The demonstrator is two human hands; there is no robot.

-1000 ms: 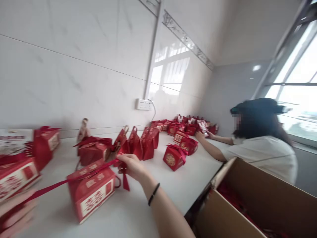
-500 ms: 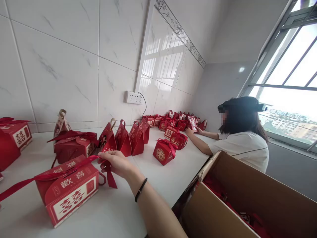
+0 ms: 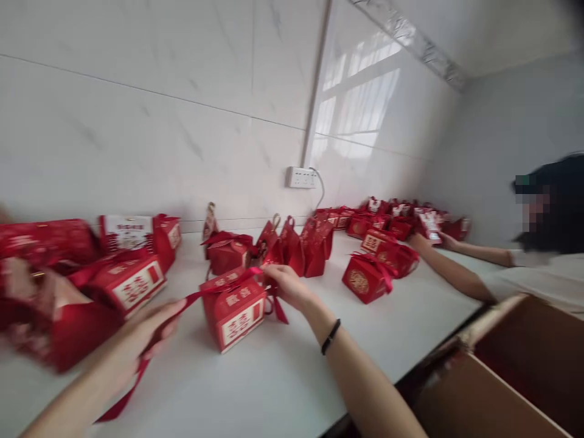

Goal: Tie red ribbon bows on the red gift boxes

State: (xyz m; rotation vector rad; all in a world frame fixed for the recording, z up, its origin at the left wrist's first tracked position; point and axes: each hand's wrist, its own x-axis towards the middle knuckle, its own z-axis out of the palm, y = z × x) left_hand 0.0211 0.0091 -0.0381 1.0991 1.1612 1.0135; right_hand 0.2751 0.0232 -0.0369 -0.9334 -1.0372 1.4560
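Observation:
A red gift box (image 3: 235,310) with pale printed characters stands on the white table between my two hands. Its red ribbon (image 3: 194,298) runs across the top and out to both sides. My left hand (image 3: 155,331) is closed on the ribbon's left part, and a long tail of it hangs below the fingers. At the box's right top edge, my right hand (image 3: 287,284) pinches the ribbon's other end, with a short tail dangling beneath. Motion blur softens the fingers of my left hand.
More red boxes (image 3: 130,283) crowd the table's left side. Pointed red boxes (image 3: 292,246) line the wall behind, and a ribboned box (image 3: 365,277) sits farther right. An open cardboard carton (image 3: 493,377) is at the lower right. Beyond it, a co-worker's hands (image 3: 424,243) hold a red-and-white item.
My view has swung left, so things appear farther right. My left hand has come into view, holding the ribbon's left part. The right hand still pinches the other end.

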